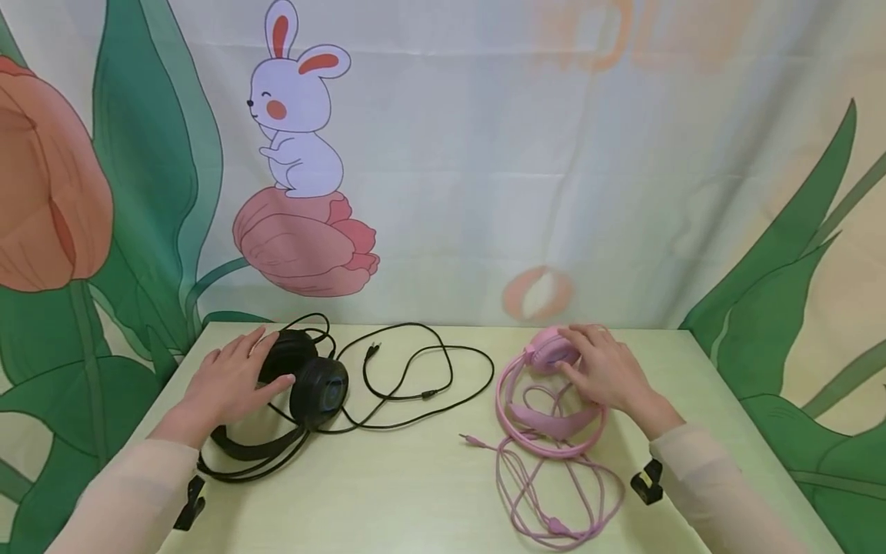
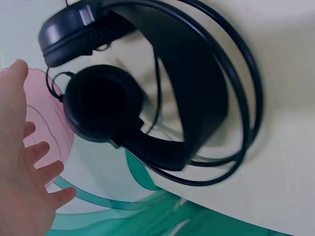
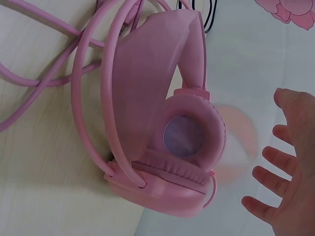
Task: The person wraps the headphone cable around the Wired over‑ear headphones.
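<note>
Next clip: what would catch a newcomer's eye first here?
Two headsets lie on the pale table: black headphones at the left under the left hand, pink headphones at the right under the right hand. Behind them hangs a backdrop with a white rabbit on a tulip.

A bare strip of table runs down the middle at the near edge. Farther back, a looping black cable crosses that gap. Black headphones block the left side, and pink headphones with a tangled pink cord block the right. A cloth backdrop closes off the far edge.
</note>
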`<state>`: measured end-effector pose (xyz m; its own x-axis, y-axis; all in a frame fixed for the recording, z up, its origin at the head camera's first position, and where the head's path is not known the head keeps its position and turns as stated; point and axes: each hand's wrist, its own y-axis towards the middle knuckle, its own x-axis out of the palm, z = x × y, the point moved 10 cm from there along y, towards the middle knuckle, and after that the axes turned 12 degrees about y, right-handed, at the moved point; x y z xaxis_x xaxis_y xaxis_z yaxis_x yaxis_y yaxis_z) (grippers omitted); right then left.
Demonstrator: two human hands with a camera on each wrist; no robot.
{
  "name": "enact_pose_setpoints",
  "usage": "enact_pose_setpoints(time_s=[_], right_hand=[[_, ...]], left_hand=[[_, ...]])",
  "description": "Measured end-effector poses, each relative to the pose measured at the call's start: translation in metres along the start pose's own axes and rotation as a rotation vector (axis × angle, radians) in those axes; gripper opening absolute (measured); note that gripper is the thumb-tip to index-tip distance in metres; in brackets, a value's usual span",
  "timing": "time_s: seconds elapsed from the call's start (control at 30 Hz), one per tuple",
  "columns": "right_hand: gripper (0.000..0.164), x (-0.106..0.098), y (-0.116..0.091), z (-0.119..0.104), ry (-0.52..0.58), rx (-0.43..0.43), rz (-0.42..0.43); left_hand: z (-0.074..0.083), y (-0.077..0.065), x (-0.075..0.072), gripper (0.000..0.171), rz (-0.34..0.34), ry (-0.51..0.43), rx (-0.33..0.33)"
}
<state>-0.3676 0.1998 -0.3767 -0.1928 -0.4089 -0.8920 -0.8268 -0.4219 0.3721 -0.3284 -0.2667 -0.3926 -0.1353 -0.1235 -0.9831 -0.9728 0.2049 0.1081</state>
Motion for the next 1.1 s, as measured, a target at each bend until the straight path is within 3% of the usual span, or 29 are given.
enact_pose_setpoints(time_s=[0.67, 1.1], right_hand=[[0.05, 0.01, 0.003, -0.035, 0.048, -0.155, 0.068], [0.053, 0.021, 0.001, -0.039, 0.067, -0.116, -0.009]], left_hand=[[-0.058, -0.028, 0.046, 0.075, -0.061, -0.018, -0.146], [-0.073, -0.045, 0.073, 0.082, -0.184, -0.012, -0.202]])
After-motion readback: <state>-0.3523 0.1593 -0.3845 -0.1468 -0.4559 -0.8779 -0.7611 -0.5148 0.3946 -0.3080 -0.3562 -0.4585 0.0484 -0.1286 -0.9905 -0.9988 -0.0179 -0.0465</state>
